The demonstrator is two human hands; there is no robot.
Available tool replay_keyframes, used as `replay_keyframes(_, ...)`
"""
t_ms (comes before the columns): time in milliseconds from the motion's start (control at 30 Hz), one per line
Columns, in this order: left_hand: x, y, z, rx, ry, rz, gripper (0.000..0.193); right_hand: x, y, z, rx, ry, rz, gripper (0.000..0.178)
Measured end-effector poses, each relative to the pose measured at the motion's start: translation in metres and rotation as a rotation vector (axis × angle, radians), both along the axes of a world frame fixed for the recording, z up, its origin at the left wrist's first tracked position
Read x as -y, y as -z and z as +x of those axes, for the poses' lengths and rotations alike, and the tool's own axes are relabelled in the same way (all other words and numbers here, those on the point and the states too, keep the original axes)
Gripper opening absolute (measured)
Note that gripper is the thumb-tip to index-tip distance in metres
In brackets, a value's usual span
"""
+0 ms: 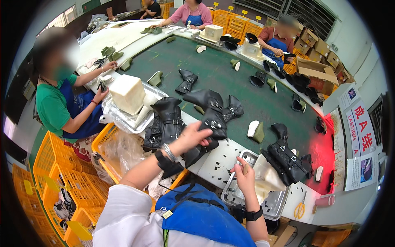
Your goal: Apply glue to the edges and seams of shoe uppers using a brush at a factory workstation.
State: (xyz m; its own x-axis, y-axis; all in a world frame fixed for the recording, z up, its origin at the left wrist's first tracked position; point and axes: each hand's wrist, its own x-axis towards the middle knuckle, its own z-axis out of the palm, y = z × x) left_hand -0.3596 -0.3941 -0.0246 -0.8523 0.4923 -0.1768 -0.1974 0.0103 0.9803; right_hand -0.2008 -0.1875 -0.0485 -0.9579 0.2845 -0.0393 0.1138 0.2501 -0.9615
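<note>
My left hand (192,138) is closed on a black buckled boot (214,117), its fingers pressed against the leather above the bench edge. Other black boots (169,117) with straps and buckles are heaped just left of that hand. My right hand (245,175) is empty, index finger stretched out, over a metal tray (247,156) that bears a cream block (267,177). To the right of the tray, more black boots (286,158) with buckles lie bunched together at the edge of the green belt.
A green conveyor belt (164,61) carries scattered black boots and green shoe pieces with pale soles (253,128). Yellow scissors (300,210) and a pink cup (325,201) are at right. Orange crates (66,164) stand at left. Co-workers sit around the belt; one in green (51,103) is nearest.
</note>
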Motion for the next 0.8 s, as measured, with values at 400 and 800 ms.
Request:
replay_keyframes(400,0.137,-0.018,-0.229,0.058,-0.354,-0.030,0.032,-0.001,0.006,-0.009,0.040,0.046,0.101,0.025)
replay_keyframes(800,0.207,0.032,-0.385,0.175,-0.696,-0.064,0.025,0.008,-0.006,-0.026,0.283,0.159,0.096,0.021)
